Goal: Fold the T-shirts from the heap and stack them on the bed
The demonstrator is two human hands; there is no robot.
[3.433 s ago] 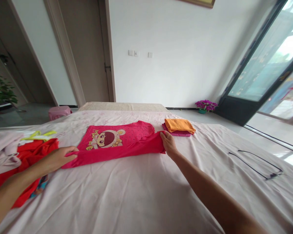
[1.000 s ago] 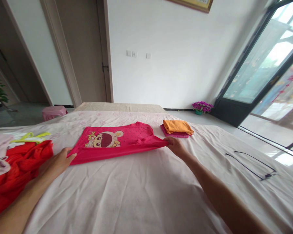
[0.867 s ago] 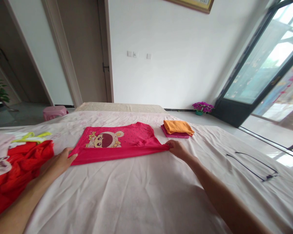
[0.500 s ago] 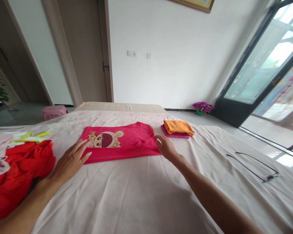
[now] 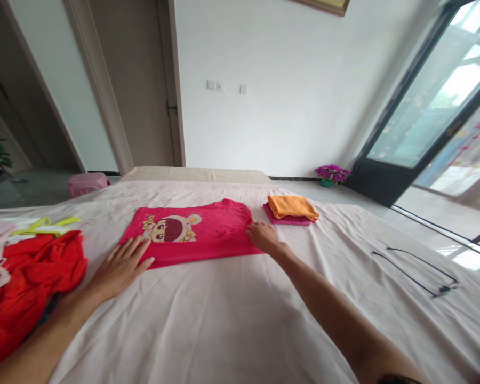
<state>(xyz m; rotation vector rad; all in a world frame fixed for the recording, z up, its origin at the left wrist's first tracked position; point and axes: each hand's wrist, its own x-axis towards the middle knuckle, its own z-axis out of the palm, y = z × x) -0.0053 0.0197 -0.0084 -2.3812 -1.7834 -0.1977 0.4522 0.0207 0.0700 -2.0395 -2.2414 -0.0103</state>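
A pink shirt (image 5: 208, 234) with a cartoon girl's face lies folded flat on the pale pink bedsheet (image 5: 232, 314). My left hand (image 5: 122, 264) rests flat on the sheet at the shirt's near left corner, fingers spread and tips on the cloth. My right hand (image 5: 264, 237) lies palm down on the shirt's right edge, fingers stretched out. Neither hand grips anything.
A folded orange cloth (image 5: 292, 207) sits on a folded magenta one just right of the shirt. A heap of red clothes (image 5: 28, 277) and pale garments lies at the left. A black hanger (image 5: 420, 269) lies on the sheet at the right. A pink stool (image 5: 86, 184) and purple flowers (image 5: 331, 174) stand beyond the bed.
Both hands pinched the shirt's near corners a second ago, let go after the fold, and now lie flat on it. The shirt looks shorter front to back.
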